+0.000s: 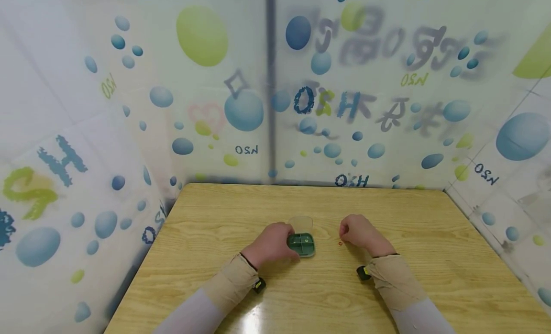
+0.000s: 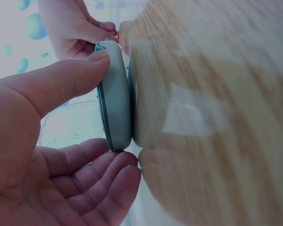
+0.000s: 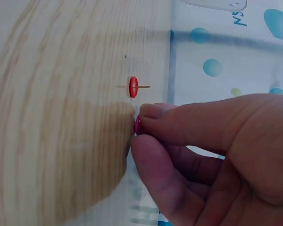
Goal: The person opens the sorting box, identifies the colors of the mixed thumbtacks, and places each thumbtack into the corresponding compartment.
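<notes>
My left hand (image 1: 272, 241) grips a small green pill box (image 1: 308, 250) by its sides on the table, thumb on one edge and fingers on the other. Its clear lid (image 1: 301, 223) is flipped back away from me. Tiny light specks show in the box's compartments. To the right, my right hand (image 1: 360, 232) pinches a pink thumbtack (image 3: 137, 125) between thumb and forefinger, low at the tabletop. Right beside those fingertips a red thumbtack (image 3: 133, 87) lies on its flat head, pin pointing up.
The wooden table (image 1: 215, 205) reaches back to a patterned curtain (image 1: 241, 166), with more patterned sheeting at left and right. A black wrist device (image 1: 363, 273) is strapped on my right wrist, and another (image 1: 259, 285) on my left.
</notes>
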Tool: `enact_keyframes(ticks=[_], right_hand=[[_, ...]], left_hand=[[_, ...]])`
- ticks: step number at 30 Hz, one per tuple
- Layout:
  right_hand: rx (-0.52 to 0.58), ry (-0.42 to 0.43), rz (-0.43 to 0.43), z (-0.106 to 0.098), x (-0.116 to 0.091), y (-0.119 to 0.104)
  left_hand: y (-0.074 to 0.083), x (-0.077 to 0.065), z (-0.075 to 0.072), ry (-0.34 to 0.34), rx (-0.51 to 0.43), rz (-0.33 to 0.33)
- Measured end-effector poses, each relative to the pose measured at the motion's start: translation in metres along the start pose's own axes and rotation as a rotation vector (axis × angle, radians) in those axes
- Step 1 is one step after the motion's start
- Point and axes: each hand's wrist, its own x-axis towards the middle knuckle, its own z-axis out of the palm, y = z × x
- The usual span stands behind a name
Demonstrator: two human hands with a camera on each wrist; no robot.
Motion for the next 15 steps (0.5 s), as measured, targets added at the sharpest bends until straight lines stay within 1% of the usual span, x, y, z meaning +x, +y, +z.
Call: enact_keyframes(ticks=[7, 15], right_hand=[[0.015, 0.033, -0.035, 0.0024, 0.0019, 0.0023], [0.088, 0.086, -0.036, 0.0032, 0.0029, 0.0032]], left_hand=[[-0.0002, -0.0001, 0.0000, 0.000, -0.006, -0.002], [-0.0008, -0.0003, -0.0004, 0.002, -0.019, 0.006]])
